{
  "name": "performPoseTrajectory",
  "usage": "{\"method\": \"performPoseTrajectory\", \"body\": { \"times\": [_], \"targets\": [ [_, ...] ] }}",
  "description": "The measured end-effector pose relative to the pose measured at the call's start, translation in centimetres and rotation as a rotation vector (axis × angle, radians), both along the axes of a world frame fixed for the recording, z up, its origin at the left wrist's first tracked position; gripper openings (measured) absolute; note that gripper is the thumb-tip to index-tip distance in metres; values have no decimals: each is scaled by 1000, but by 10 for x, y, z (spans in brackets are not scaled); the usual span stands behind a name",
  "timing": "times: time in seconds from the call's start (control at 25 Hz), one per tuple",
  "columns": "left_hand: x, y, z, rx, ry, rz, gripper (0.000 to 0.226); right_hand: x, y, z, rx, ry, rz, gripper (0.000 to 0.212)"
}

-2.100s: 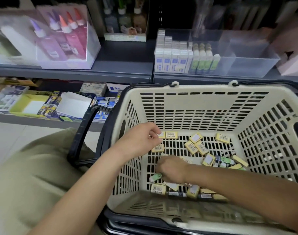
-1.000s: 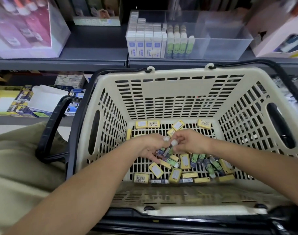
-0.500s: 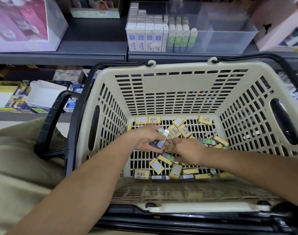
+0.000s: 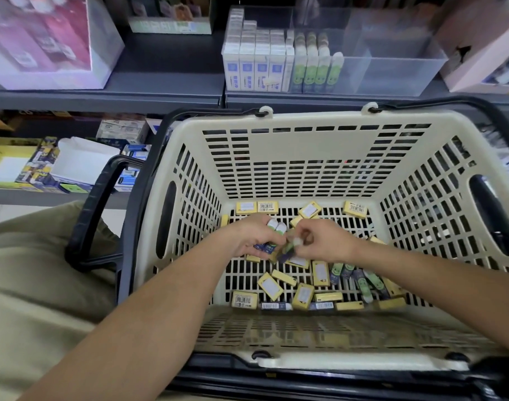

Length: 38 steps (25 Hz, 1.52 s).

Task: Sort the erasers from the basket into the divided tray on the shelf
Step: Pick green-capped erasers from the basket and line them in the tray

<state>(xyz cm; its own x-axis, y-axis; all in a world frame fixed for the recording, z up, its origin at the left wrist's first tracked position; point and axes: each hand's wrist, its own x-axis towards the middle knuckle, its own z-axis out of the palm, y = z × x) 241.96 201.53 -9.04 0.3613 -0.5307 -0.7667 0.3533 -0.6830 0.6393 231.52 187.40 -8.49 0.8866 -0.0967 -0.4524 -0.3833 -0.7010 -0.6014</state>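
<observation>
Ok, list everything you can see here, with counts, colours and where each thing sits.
basket: one, cream with black handles, in front of the shelf
yellow erasers: many, yellow, loose on the basket floor
green-sleeved erasers: several, green and dark, basket floor, near right
divided tray: one, clear, on the shelf behind the basket
white erasers: several rows, white with blue labels, tray's left end
green tray erasers: several, green, upright beside the white erasers
pink box: one, pink, shelf at far left
left-hand grip: one, holds at least two green-sleeved erasers, over the basket floor
right-hand grip: one, pinches one green-sleeved eraser, beside the left
</observation>
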Motion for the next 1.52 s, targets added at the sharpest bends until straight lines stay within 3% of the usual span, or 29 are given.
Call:
{"method": "performPoseTrajectory", "body": {
  "times": [0.12, 0.28, 0.36, 0.44, 0.52, 0.6, 0.76, 0.96, 1.08, 1.16, 1.36, 1.52],
  "targets": [
    [0, 0, 5, -54, 154, 40, 23, 9, -2, 10, 461, 48, -344, 9],
    [3, 3, 7, -71, 106, 69, 33, 7, 1, 12, 759, 99, -519, 7],
    [6, 4, 7, -39, 60, 131, 53, 3, 5, 12, 621, 157, -409, 13],
    [9, 5, 6, -20, 55, 162, 74, -6, 16, 5, 242, 211, 46, 17],
    [7, 4, 6, -21, 72, 148, 81, -16, 35, -6, 9, 249, 459, 23],
    [4, 2, 7, -22, 78, 126, 83, -23, 47, -12, -92, 283, 590, 28],
    [5, 1, 7, -40, 95, 122, 80, -23, 51, -17, -124, 349, 553, 32],
    [4, 3, 8, -23, 95, 78, 51, -29, 55, -23, -159, 289, 566, 23],
    [4, 4, 8, -19, 101, 90, 67, -32, 57, -25, -91, 267, 478, 19],
    [4, 5, 8, -27, 105, 93, 70, -26, 57, -20, -30, 308, 419, 27],
    [7, 4, 13, -60, 54, 86, 37, 5, 16, 21, 71, 190, 155, 17],
    [6, -5, 27, -132, 47, 74, 30, 14, -23, 52, 217, 28, -124, 8]
  ]
}}
